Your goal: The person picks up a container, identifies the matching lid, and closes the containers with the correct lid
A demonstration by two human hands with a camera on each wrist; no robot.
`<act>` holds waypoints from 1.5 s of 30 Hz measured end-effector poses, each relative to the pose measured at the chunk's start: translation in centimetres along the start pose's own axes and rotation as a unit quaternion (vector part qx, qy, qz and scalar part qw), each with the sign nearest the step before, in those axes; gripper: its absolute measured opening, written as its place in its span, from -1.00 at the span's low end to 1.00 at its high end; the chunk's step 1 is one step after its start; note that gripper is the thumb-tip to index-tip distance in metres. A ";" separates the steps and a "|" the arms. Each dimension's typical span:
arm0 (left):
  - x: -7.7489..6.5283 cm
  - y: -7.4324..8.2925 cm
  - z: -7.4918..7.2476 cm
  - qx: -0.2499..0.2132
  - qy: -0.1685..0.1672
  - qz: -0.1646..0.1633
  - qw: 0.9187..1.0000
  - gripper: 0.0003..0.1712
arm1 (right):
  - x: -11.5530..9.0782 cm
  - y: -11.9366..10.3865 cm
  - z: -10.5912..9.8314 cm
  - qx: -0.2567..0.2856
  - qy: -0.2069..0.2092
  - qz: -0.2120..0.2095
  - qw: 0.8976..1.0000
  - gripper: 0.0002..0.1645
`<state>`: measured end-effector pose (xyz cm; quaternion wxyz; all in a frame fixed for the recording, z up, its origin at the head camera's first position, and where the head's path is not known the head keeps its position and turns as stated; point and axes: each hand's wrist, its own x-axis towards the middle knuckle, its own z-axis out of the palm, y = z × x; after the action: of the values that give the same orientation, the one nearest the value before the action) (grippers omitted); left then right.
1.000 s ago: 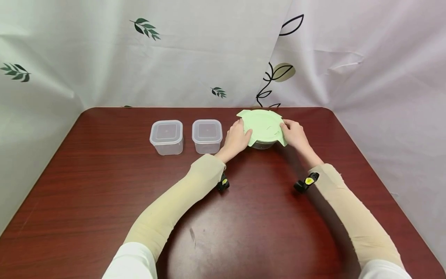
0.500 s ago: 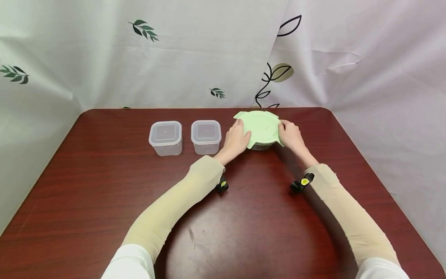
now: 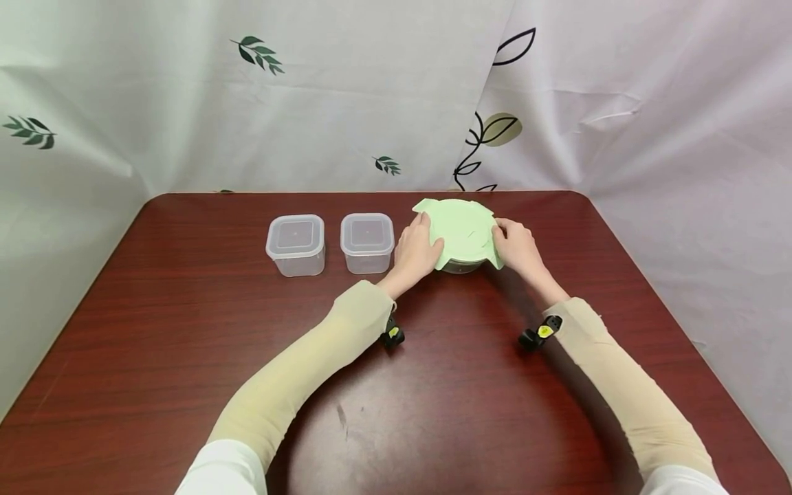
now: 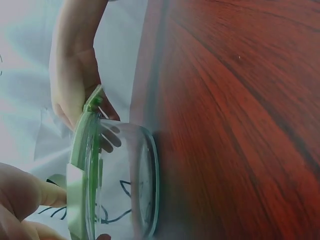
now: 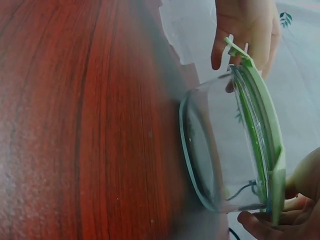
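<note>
A round clear glass food container [image 4: 125, 170] with a pale green lid [image 3: 463, 230] stands at the back right of the table. Four-sided flaps stick out from the lid's rim, unfastened. My left hand [image 3: 416, 249] grips the lid's left side, thumb near its front flap. On the opposite side, my right hand [image 3: 518, 246] holds the lid's edge, fingers reaching below the rim in the right wrist view. The lid sits on the glass rim, and nothing shows inside through the clear wall [image 5: 222, 145].
Two square clear plastic boxes with lids, a left box [image 3: 297, 245] and a right box [image 3: 368, 243], stand left of my left hand. The dark red-brown table [image 3: 396, 412] ends at a back edge close behind the container, before a leaf-patterned curtain [image 3: 309, 103].
Both hands have shifted the lidded container slightly toward me and a little left. Their hold on the lid stays the same, and the two plastic boxes have stayed put.
</note>
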<state>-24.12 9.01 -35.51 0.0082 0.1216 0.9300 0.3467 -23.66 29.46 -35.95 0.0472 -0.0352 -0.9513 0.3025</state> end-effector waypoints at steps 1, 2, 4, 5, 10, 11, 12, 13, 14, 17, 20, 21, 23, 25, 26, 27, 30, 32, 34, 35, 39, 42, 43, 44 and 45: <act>0.0 0.0 0.0 -0.002 0.000 0.001 1.000 -0.30 | 0.0 0.0 0.0 0.000 0.000 -0.001 1.000 -0.48; 0.0 0.0 -0.1 -0.002 -0.001 0.001 1.000 -0.30 | 0.0 0.0 0.0 -0.001 0.001 -0.002 1.000 -0.48; 0.0 0.0 -0.1 0.003 -0.006 0.000 1.000 -0.30 | 0.0 -0.1 0.0 -0.003 0.003 -0.002 1.000 -0.49; 0.0 0.0 -0.2 0.004 -0.011 -0.002 1.000 -0.30 | 0.0 -0.1 0.0 -0.003 0.003 -0.002 1.000 -0.49; 0.0 0.0 -0.1 0.018 -0.030 -0.013 0.999 -0.27 | 0.0 -0.5 0.0 -0.005 0.000 0.004 1.000 -0.50; 0.0 0.0 -0.1 0.023 -0.033 -0.014 0.999 -0.27 | 0.0 -0.5 0.0 -0.005 -0.002 0.005 1.000 -0.49; -0.1 0.1 0.0 0.029 -0.035 -0.015 0.999 -0.27 | 0.0 -0.6 -0.1 -0.007 -0.003 0.006 1.000 -0.49; -0.1 0.1 0.0 0.036 -0.036 -0.016 0.999 -0.27 | 0.0 -0.6 -0.1 -0.008 -0.005 0.008 1.000 -0.49; -0.2 0.2 0.0 0.043 -0.038 -0.018 0.998 -0.27 | 0.0 -0.6 -0.1 -0.009 -0.006 0.009 1.000 -0.49; -0.5 0.4 0.0 0.062 -0.044 -0.022 0.997 -0.29 | -0.1 -0.7 -0.2 -0.013 -0.011 0.004 1.000 -0.48; -0.6 0.6 -0.1 0.093 -0.049 -0.009 0.994 -0.29 | -0.1 -0.8 -0.3 -0.019 -0.019 -0.006 1.000 -0.47; -0.6 0.7 -0.1 0.108 -0.049 0.006 0.993 -0.30 | -0.1 -0.8 -0.4 -0.020 -0.024 -0.009 0.999 -0.47; -0.6 0.8 -0.3 0.141 -0.054 0.049 0.987 -0.33 | -0.2 -0.8 -0.6 -0.024 -0.033 -0.014 0.999 -0.46; -0.6 0.8 -0.4 0.166 -0.065 0.105 0.978 -0.36 | -0.3 -0.8 -0.8 -0.029 -0.043 -0.017 0.999 -0.46; -0.5 0.8 -0.5 0.175 -0.073 0.133 0.973 -0.37 | -0.4 -0.8 -0.9 -0.032 -0.048 -0.019 0.998 -0.46; -0.5 0.8 -0.5 0.180 -0.084 0.159 0.967 -0.38 | -0.5 -0.9 -1.0 -0.035 -0.052 -0.021 0.998 -0.47; -0.5 0.6 -0.3 0.189 -0.113 0.205 0.954 -0.40 | -0.7 -0.9 -1.3 -0.047 -0.066 -0.023 0.996 -0.47; -0.6 0.3 0.0 0.202 -0.125 0.221 0.946 -0.41 | -0.8 -1.0 -1.6 -0.055 -0.078 -0.021 0.995 -0.48; -0.7 0.0 0.3 0.213 -0.128 0.229 0.941 -0.42 | -0.8 -1.0 -2.0 -0.064 -0.094 -0.018 0.993 -0.48; -0.7 -0.2 0.4 0.216 -0.128 0.233 0.940 -0.43 | -0.8 -1.0 -2.2 -0.070 -0.100 -0.017 0.992 -0.49; -0.9 -0.5 0.6 0.220 -0.118 0.250 0.935 -0.44 | -0.4 -1.2 -2.9 -0.069 -0.098 -0.026 0.992 -0.47; -0.9 -0.4 0.7 0.221 -0.115 0.252 0.935 -0.44 | 0.2 -1.4 -2.8 -0.046 -0.069 -0.049 0.995 -0.46; -0.9 -0.4 0.7 0.221 -0.115 0.252 0.935 -0.44 | 0.4 -1.5 -2.6 -0.039 -0.060 -0.060 0.996 -0.45; -0.9 -0.3 0.7 0.223 -0.116 0.251 0.935 -0.44 | 0.7 -1.5 -2.4 -0.038 -0.054 -0.075 0.995 -0.46; -0.9 -0.3 0.7 0.224 -0.117 0.251 0.934 -0.44 | 1.0 -1.5 -2.2 -0.039 -0.051 -0.091 0.994 -0.47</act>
<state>-23.28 9.06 -36.28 0.0019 0.3890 0.9154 0.1034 -24.49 29.60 -33.21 0.0241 0.0650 -0.9627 0.2614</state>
